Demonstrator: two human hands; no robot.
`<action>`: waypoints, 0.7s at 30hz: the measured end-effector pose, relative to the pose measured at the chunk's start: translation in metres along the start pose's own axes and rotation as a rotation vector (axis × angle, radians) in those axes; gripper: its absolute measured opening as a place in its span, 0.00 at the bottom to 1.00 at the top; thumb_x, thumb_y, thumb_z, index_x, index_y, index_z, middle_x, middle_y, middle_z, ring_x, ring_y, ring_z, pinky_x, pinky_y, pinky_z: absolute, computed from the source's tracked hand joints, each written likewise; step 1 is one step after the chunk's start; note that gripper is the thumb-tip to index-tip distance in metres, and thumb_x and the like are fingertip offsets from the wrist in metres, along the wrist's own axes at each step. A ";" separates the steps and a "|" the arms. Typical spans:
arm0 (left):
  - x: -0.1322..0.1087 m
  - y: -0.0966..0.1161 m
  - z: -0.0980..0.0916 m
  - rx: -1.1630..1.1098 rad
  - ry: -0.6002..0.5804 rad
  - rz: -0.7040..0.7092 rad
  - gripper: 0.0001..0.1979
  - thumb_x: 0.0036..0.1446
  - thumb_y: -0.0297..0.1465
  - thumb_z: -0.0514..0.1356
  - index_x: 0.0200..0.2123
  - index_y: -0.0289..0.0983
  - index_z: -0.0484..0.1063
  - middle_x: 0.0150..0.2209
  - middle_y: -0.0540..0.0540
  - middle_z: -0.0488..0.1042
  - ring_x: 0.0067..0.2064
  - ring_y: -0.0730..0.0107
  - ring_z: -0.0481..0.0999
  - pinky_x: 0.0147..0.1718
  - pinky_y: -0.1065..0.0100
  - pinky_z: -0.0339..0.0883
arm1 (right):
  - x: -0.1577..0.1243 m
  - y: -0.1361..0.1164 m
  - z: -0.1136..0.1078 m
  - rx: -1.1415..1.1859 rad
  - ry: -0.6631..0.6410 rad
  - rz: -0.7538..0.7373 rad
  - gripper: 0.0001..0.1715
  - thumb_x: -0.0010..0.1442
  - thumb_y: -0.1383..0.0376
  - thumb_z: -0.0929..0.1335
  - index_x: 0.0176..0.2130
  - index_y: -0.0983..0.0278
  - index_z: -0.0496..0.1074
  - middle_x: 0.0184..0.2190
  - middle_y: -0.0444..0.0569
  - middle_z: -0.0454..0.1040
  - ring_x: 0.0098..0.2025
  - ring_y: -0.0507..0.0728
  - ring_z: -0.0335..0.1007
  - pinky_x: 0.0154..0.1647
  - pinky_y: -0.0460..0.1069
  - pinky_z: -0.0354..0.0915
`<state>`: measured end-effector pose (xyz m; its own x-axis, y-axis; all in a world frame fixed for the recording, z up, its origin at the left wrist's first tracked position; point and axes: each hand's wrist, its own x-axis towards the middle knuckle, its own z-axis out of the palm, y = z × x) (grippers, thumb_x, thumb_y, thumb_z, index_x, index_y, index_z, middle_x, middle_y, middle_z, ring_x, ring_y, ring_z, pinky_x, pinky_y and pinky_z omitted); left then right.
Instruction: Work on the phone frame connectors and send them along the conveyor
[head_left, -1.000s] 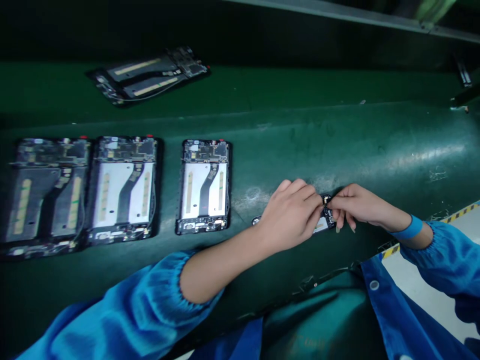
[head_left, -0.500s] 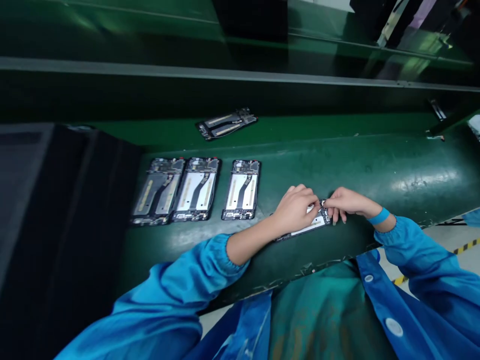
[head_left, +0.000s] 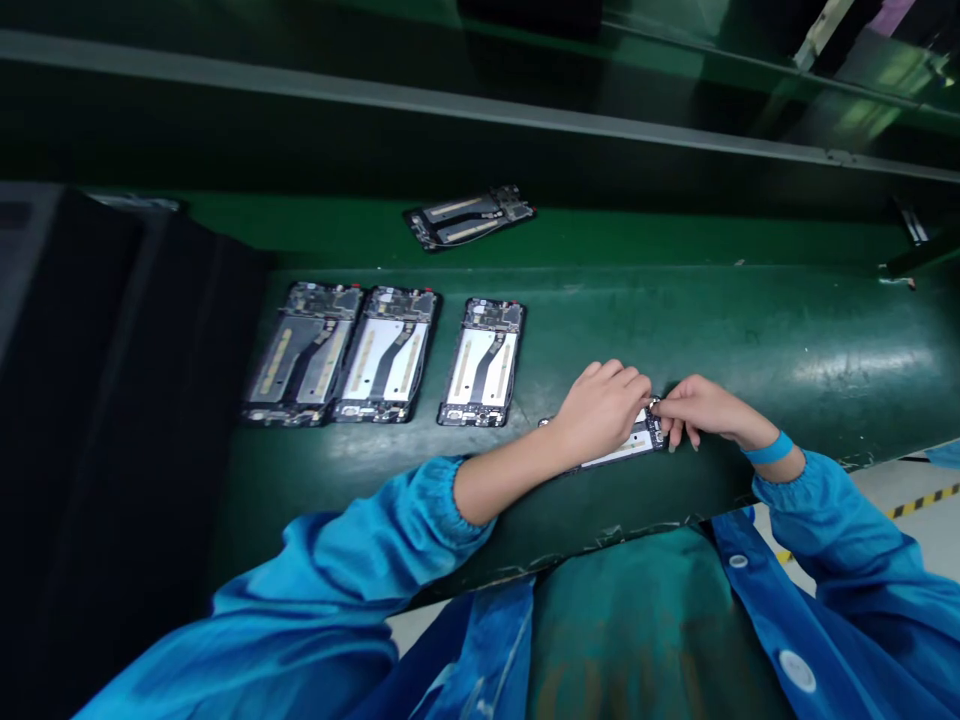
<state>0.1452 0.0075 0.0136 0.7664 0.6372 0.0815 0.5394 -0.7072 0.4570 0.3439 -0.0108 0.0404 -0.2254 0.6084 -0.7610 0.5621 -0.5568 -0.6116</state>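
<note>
An open phone frame (head_left: 626, 447) lies on the green belt (head_left: 750, 340) near its front edge. My left hand (head_left: 600, 410) rests curled over the frame's middle and covers most of it. My right hand (head_left: 701, 408) pinches a tiny dark part at the frame's right end, beside my left fingertips. What that part is I cannot make out. Both arms wear blue sleeves, and a blue band circles my right wrist.
Three more open phone frames (head_left: 480, 362) (head_left: 384, 355) (head_left: 304, 352) lie in a row to the left. Another frame (head_left: 469, 215) lies tilted at the back. A large black mass (head_left: 97, 420) fills the left side. A metal rail (head_left: 480, 108) runs behind.
The view has pulled back and turned left, bringing the black mass into sight. My hands stay together at the frame's right end, hardly moving.
</note>
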 end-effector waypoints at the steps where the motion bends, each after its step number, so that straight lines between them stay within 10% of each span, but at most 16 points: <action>1: 0.001 0.001 0.001 0.011 0.003 -0.004 0.12 0.70 0.30 0.50 0.40 0.35 0.72 0.39 0.41 0.75 0.42 0.56 0.68 0.41 0.57 0.55 | 0.000 -0.001 0.001 -0.058 0.023 0.005 0.22 0.65 0.63 0.66 0.22 0.67 0.77 0.15 0.47 0.73 0.12 0.49 0.59 0.13 0.43 0.56; 6: -0.001 0.006 -0.001 0.105 0.096 -0.055 0.10 0.69 0.32 0.54 0.41 0.35 0.73 0.38 0.42 0.76 0.42 0.56 0.70 0.40 0.56 0.57 | -0.009 0.001 0.000 -0.298 0.244 -0.181 0.20 0.61 0.62 0.70 0.20 0.66 0.75 0.13 0.41 0.64 0.18 0.50 0.58 0.20 0.45 0.51; 14: -0.046 0.002 -0.007 0.149 0.136 0.157 0.24 0.69 0.47 0.55 0.61 0.42 0.71 0.66 0.38 0.65 0.65 0.41 0.62 0.59 0.42 0.54 | -0.053 0.020 0.004 -0.201 0.622 -0.675 0.20 0.76 0.57 0.61 0.44 0.62 0.80 0.34 0.49 0.73 0.37 0.58 0.70 0.41 0.52 0.65; 21: -0.041 -0.011 -0.009 0.129 0.055 0.206 0.27 0.69 0.49 0.53 0.64 0.42 0.69 0.69 0.36 0.61 0.68 0.40 0.59 0.63 0.37 0.51 | -0.040 0.032 0.025 -0.431 0.595 -0.780 0.16 0.76 0.60 0.62 0.39 0.63 0.74 0.34 0.51 0.74 0.36 0.59 0.70 0.39 0.53 0.66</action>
<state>0.1045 -0.0083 0.0132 0.8465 0.4886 0.2114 0.4166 -0.8551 0.3087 0.3508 -0.0669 0.0459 -0.2849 0.9527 0.1057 0.6902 0.2804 -0.6671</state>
